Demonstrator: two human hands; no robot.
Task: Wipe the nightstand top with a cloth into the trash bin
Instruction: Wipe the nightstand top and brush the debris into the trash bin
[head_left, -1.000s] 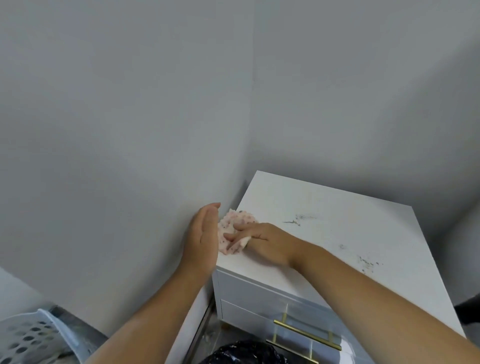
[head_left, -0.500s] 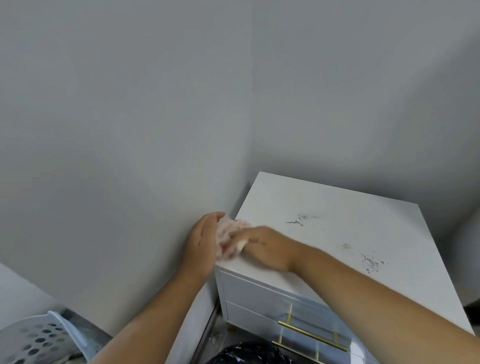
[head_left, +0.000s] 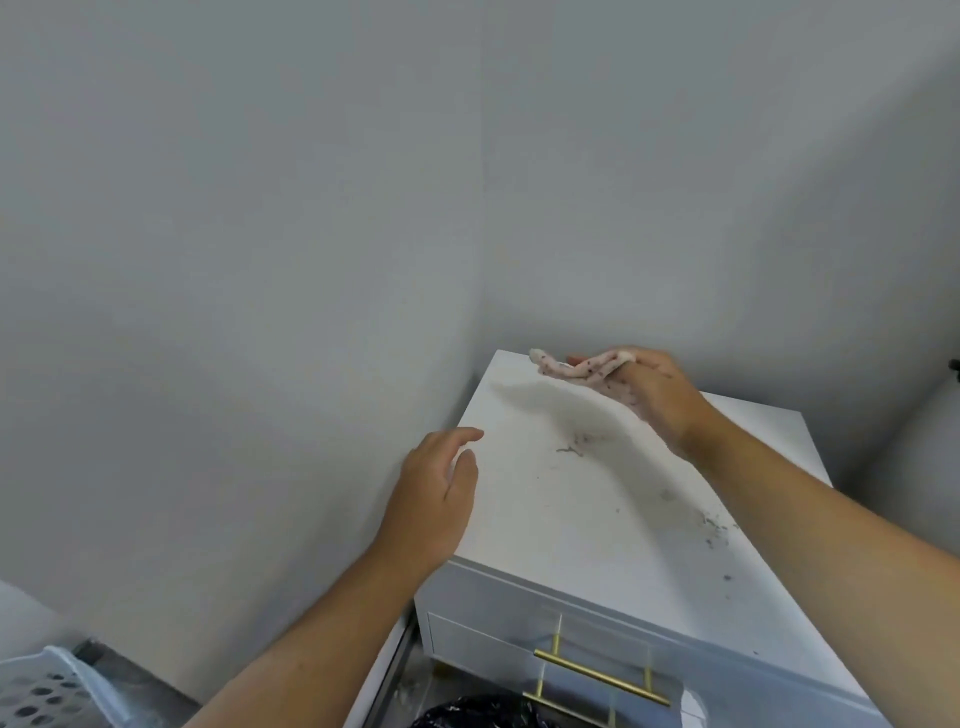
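Observation:
The white nightstand (head_left: 550, 514) stands in the room corner, its top marked with dark crumbs and dust (head_left: 571, 447) in the middle and near the right front. My right hand (head_left: 657, 400) is lifted over the back of the top and holds a pink speckled cloth (head_left: 576, 370) draped over its fingers. My left hand (head_left: 434, 493) hovers at the nightstand's left edge, fingers relaxed and holding nothing. A black-lined trash bin (head_left: 478, 714) shows at the bottom edge, below the drawers.
Grey walls close in behind and to the left of the nightstand. A white perforated laundry basket (head_left: 47, 693) sits at the bottom left. The drawer fronts carry a gold bar handle (head_left: 602, 675).
My right hand has lifted the cloth from the front left corner and carried it to the back of the top. My left hand has left the cloth and opened at the left edge.

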